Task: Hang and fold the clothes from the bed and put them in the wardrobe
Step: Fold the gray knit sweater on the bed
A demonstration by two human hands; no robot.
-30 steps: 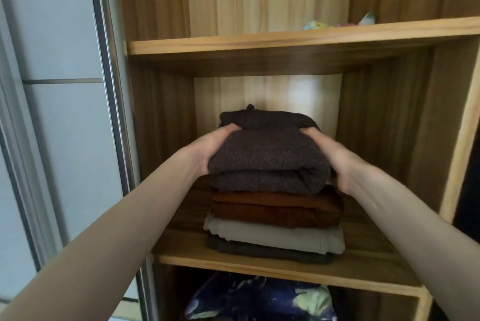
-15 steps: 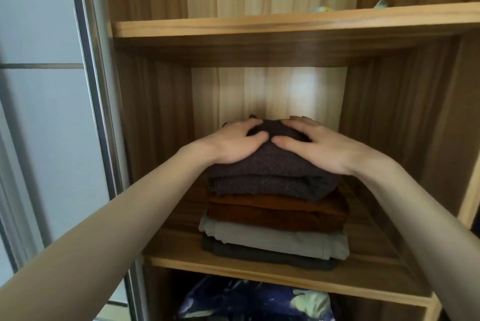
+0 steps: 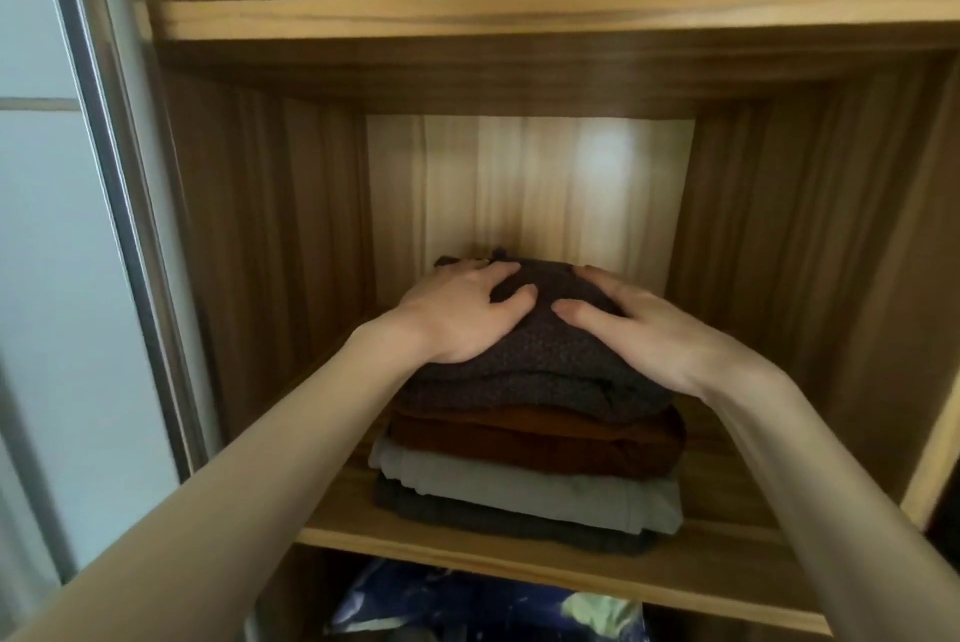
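- Wardrobe (image 3: 810, 236): wood-grain walls, open compartment seen head-on, pale back panel with a soft light patch.
- Sliding door (image 3: 57, 277): pale grey-blue panels, metal frame edge just left of the compartment.
- Upper shelf (image 3: 519, 17): light wood board across the top of the compartment; a small bit of something is glimpsed at its far right, too little seen to tell what.
- Lower shelf (image 3: 701, 568): light wood board, the stack is carried on it, set toward the middle-left.
- Stack of four folded clothes, listed top down:
- Dark knit (image 3: 530, 371): folded, charcoal-purple, thickest piece, laid on top of the stack.
- Brown top (image 3: 535, 444): rust-brown, folded, directly under the dark knit.
- Grey top (image 3: 524, 485): light grey, folded, front edge sticks out slightly past the brown one.
- Dark garment (image 3: 493, 519): bottom piece, touching the shelf, mostly covered.
- Blue fabric (image 3: 441, 605): dark blue with pale green patches, seen in the compartment below the lower shelf.
- Left hand (image 3: 462, 314): laid flat on the left top of the dark knit, fingers (image 3: 506, 272) straight and spread apart, nothing gripped.
- Right hand (image 3: 644, 334): pressed on the right top of the dark knit, fingers straight and slightly apart, thumb pointing inward near the left thumb, not touching it.
- Both bare forearms are reached in from the bottom corners.
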